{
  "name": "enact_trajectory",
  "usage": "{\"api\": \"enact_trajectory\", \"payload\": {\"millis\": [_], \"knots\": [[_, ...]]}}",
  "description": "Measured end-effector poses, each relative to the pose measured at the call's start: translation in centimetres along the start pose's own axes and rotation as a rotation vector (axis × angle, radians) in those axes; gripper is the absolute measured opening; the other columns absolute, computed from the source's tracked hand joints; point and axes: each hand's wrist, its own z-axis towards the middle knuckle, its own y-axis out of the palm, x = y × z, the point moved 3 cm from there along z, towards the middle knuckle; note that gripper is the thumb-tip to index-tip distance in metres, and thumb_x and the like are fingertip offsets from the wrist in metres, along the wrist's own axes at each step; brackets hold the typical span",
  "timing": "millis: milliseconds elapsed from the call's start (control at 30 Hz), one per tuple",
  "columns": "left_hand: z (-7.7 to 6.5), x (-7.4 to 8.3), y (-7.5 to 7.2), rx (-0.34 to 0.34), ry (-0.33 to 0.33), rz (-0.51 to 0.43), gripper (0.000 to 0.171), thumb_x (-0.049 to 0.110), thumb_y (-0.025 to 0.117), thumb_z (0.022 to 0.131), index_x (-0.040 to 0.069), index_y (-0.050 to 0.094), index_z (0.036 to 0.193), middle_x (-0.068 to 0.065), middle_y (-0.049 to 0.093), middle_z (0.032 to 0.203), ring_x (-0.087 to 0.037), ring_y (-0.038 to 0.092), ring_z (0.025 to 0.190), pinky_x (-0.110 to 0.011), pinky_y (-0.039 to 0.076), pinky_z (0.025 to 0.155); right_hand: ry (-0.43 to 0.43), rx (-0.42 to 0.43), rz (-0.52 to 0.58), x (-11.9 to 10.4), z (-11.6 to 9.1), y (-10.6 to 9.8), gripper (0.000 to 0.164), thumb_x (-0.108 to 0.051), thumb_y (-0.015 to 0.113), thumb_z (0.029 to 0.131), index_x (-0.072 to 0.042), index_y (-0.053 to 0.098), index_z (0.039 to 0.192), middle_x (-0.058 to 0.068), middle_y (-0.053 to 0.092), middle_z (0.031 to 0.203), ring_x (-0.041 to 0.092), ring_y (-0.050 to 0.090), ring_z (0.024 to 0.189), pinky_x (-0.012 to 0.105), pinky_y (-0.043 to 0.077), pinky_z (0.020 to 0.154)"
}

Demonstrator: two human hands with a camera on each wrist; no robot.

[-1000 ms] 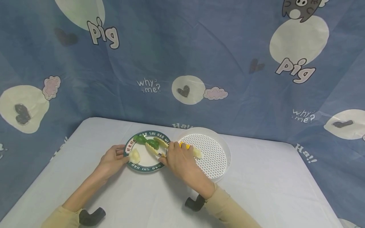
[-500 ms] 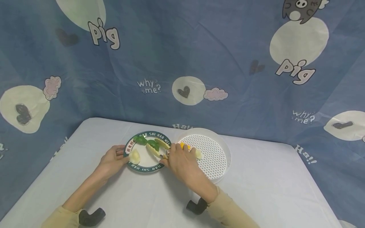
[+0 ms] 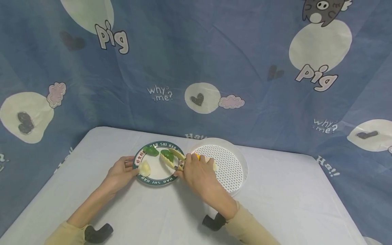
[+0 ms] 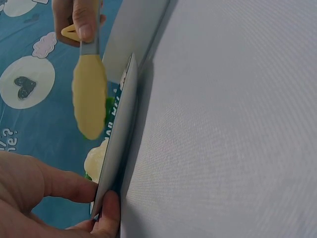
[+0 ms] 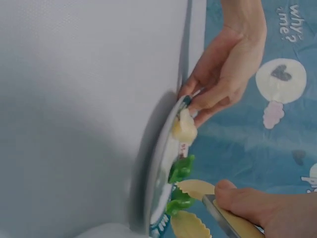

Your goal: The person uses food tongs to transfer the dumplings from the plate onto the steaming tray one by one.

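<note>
My left hand (image 3: pixel 120 175) pinches the left rim of a green-rimmed plate (image 3: pixel 157 173), thumb on top and fingers beneath. My right hand (image 3: pixel 199 175) grips tongs with yellow scalloped tips (image 4: pixel 89 96) over the plate's right side. Between these tips is a glossy green vegetable piece (image 3: pixel 167 154); the right wrist view shows one tip on either side of it. A second green piece (image 5: pixel 182 168) lies farther left on the plate. Close to my left thumb sits a pale yellow chunk (image 3: pixel 145 168).
A round white sieve tray (image 3: pixel 231 170) with a perforated base stands right of the plate. An orange-yellow piece (image 3: pixel 197 156) and a pale piece (image 3: pixel 215 166) show there, partly hidden behind my right hand. Blue printed cloth (image 3: pixel 196 61) hangs behind the white table (image 3: pixel 275 190).
My right hand and the tongs have shifted slightly right, and the green piece between the tips has moved with them, away from the other green piece. My left hand stays at the plate's rim.
</note>
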Motion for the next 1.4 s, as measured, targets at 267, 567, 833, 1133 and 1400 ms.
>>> {"api": "enact_trajectory", "payload": {"millis": [267, 567, 833, 1133, 1400], "knots": [[0.1, 0.0, 0.0, -0.004, 0.001, -0.004, 0.073, 0.011, 0.059, 0.106, -0.017, 0.021, 0.162, -0.042, 0.046, 0.155, -0.054, 0.054, 0.144, -0.057, 0.055, 0.116, 0.027, 0.004, 0.064, 1.0, -0.6, -1.5, 0.058, -0.062, 0.062, 0.103, -0.005, 0.059, 0.112, 0.01, 0.065, 0.097, 0.031, 0.061, 0.092, 0.057, 0.054, 0.091], [0.2, 0.1, -0.1, -0.001, 0.001, 0.019, 0.074, 0.012, 0.059, 0.106, -0.018, 0.02, 0.162, -0.043, 0.044, 0.156, -0.055, 0.053, 0.144, -0.058, 0.055, 0.115, 0.059, 0.005, 0.063, 2.6, -1.2, -2.6, 0.061, -0.063, 0.06, 0.103, -0.004, 0.061, 0.116, 0.007, 0.061, 0.092, 0.03, 0.063, 0.091, 0.06, 0.054, 0.092], [0.1, -0.1, -0.1, -0.008, -0.003, 0.021, 0.074, 0.012, 0.06, 0.106, -0.017, 0.021, 0.162, -0.043, 0.045, 0.156, -0.055, 0.053, 0.144, -0.06, 0.054, 0.116, 0.092, -0.008, 0.074, 4.5, -2.0, -3.3, 0.061, -0.062, 0.059, 0.105, -0.002, 0.06, 0.119, 0.011, 0.064, 0.094, 0.036, 0.068, 0.099, 0.061, 0.054, 0.092], [0.1, -0.2, -0.1, 0.002, -0.013, 0.037, 0.075, 0.014, 0.061, 0.105, -0.017, 0.022, 0.162, -0.042, 0.046, 0.156, -0.055, 0.053, 0.144, -0.062, 0.053, 0.116, 0.123, 0.018, 0.035, 6.8, -2.7, -3.8, 0.058, -0.058, 0.059, 0.106, -0.001, 0.057, 0.11, 0.008, 0.058, 0.085, 0.029, 0.06, 0.08, 0.043, 0.043, 0.069], [0.2, 0.0, 0.0, 0.008, -0.011, 0.043, 0.075, 0.015, 0.061, 0.106, -0.017, 0.023, 0.161, -0.042, 0.046, 0.155, -0.055, 0.054, 0.143, -0.061, 0.054, 0.115, 0.139, 0.012, 0.031, 8.0, -3.0, -4.2, 0.058, -0.057, 0.061, 0.106, 0.0, 0.058, 0.109, 0.008, 0.056, 0.081, 0.027, 0.056, 0.075, 0.041, 0.042, 0.067]]}}
